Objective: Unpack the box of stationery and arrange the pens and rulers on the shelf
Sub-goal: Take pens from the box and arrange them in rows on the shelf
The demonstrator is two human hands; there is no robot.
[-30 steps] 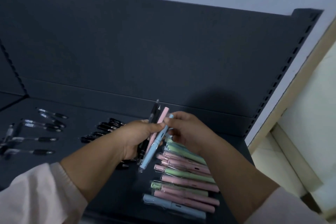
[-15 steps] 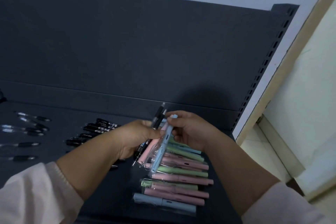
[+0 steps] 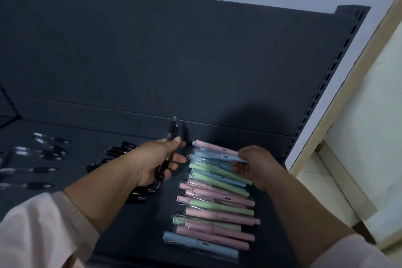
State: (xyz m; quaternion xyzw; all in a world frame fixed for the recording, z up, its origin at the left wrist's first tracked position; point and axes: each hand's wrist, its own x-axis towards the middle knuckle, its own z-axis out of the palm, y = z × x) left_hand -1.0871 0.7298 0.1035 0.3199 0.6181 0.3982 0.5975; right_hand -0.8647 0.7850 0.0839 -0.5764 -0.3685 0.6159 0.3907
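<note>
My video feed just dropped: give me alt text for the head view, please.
The right hand pinches a blue pen at the far end of a row of pastel pens on the dark shelf. The left hand grips a few black pens; loose black pens and clear pens lie further left.

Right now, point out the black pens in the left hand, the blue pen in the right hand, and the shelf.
black pens [image 3: 171, 130], head view, upper barrels
blue pen [image 3: 210, 155], head view, mid barrel
shelf [image 3: 139, 224], head view, bare front surface
</note>
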